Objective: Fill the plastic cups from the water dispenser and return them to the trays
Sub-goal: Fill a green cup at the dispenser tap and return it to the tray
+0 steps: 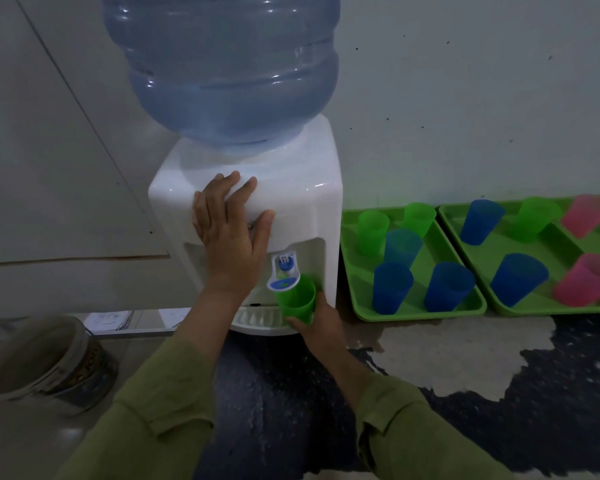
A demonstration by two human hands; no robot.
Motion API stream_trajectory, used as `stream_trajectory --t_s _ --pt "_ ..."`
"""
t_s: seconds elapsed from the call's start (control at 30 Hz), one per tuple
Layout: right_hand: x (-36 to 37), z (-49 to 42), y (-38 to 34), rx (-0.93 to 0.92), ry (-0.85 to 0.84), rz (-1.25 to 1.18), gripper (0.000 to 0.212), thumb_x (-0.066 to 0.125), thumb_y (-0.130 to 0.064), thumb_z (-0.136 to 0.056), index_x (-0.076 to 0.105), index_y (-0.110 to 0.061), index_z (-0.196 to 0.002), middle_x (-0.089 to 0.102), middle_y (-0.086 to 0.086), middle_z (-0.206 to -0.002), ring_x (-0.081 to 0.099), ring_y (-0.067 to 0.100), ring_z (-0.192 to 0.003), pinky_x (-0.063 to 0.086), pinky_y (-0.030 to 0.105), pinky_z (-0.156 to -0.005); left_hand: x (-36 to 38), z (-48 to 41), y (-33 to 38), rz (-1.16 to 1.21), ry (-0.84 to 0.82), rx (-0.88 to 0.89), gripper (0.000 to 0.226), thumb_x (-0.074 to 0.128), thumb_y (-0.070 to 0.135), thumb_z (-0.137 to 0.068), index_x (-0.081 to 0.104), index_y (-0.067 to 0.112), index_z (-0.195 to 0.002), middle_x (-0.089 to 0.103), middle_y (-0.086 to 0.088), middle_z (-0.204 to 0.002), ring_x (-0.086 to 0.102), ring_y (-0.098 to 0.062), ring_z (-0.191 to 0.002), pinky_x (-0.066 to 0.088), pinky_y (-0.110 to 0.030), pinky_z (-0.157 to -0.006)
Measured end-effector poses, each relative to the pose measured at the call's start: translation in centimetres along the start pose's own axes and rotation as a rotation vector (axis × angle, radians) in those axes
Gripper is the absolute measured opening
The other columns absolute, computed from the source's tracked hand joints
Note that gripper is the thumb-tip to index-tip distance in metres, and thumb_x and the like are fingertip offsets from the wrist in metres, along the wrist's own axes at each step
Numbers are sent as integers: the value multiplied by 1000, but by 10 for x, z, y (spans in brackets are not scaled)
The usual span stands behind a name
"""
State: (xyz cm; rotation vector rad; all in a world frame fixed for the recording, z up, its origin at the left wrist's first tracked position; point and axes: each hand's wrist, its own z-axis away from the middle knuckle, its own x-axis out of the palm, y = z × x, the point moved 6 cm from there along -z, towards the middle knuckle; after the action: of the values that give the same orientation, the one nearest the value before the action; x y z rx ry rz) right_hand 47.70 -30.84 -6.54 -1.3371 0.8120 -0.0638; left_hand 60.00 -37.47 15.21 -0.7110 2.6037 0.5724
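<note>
Taking the white water dispenser point(250, 216) as the landmark: far to its left, on the pale floor, a bucket point(49, 358) lies tilted, its printed side blurred. Behind the bucket a stack of papers point(110, 320) sits against the base of a grey wall panel.

The left hand point(229, 233) lies flat on the dispenser's front, fingers spread and pointing up, thumb splayed right; its grip is wide and holds nothing. Its forearm rises from a green sleeve point(153, 410). On top of the dispenser sits an inverted blue water bottle point(229, 71).

At the dispenser's lower right front, the right hand point(317, 327) wraps its grip around a green cup point(297, 301), tilted with its rim pressed against the blue-and-white tap lever point(283, 275), above the drip tray point(257, 318).

Right of the dispenser, on the floor against the wall, the near tray point(361, 306) holds two green cups, a teal one and two blue ones, all upright. Touching it on the right, the far tray point(499, 306) holds two blue cups, one green cup and two pink cups.

The floor in front of the trays is dark with pale worn patches. The wall point(465, 98) behind is whitish with small dark specks.
</note>
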Motion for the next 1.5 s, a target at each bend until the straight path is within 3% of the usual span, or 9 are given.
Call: stream_trajectory --t_s 0.2,0.33,0.5,0.63,0.83,1.1,1.27,1.37,1.5 --pt "-2 1 -1 -2 -4 8 66 79 -31 -73 47 -11 -127 64 10 -118 59 27 -109 48 33 -88 -6 -1 4 38 -60 -41 41 50 32 -91 50 11 -126 45 -9 -136 32 -21 -133 12 -38 -116" --pt "-1 0 0 5 -5 0 63 79 -32 -72 49 -12 -124 65 10 -116 61 28 -107 50 34 -86 -19 0 6 85 -45 7 37 54 30 -90 55 6 -119 51 -11 -130 40 -23 -128 26 -42 -111" --pt "0 -1 0 17 -10 20 64 79 -35 -71 49 -13 -123 66 9 -115 62 27 -106 51 37 -86 -37 14 7 43 26 30 26 57 27 -89 60 1 -94 59 -13 -94 53 -27 -89 33 -21 -87" --pt "0 -1 0 24 -4 36 65 80 -38 -69 49 -15 -122 66 8 -114 62 26 -105 52 39 -86 -25 37 -5 56 -215 -250 18 59 32 -89 58 17 -80 58 5 -67 53 -14 -58 40 -24 -55" --pt "2 -1 0 43 5 51 69 81 -37 -68 47 -16 -125 66 8 -114 62 27 -105 52 39 -86 16 76 -30 29 -769 -591 34 46 39 -93 65 16 -76 69 -1 -71 62 -21 -68 50 -33 -71" --pt "1 -1 0 25 20 58 69 81 -35 -69 47 -14 -126 67 9 -115 63 27 -105 51 36 -85 37 98 -29 516 -739 -977 23 53 17 -93 60 9 -73 59 1 -58 46 2 -36 31 -8 -37" --pt "3 0 1 16 33 13 67 81 -33 -68 49 -14 -124 67 6 -115 63 24 -105 52 38 -86 49 108 -34 430 -770 -877 23 58 14 -91 58 5 -69 56 3 -51 48 -3 -42 35 -11 -43" --pt "2 1 1 3 44 -15 64 81 -32 -68 50 -14 -121 67 6 -114 64 23 -104 53 39 -85 62 119 -44 323 -774 -829 23 58 20 -91 56 11 -69 56 0 -61 53 -18 -64 43 -28 -64" --pt "2 1 2 -24 51 -22 63 81 -33 -69 50 -14 -120 67 6 -115 63 23 -104 53 37 -85 78 123 -46 224 -747 -789 17 57 21 -91 57 7 -81 64 -8 -79 58 -23 -77 40 -30 -68"
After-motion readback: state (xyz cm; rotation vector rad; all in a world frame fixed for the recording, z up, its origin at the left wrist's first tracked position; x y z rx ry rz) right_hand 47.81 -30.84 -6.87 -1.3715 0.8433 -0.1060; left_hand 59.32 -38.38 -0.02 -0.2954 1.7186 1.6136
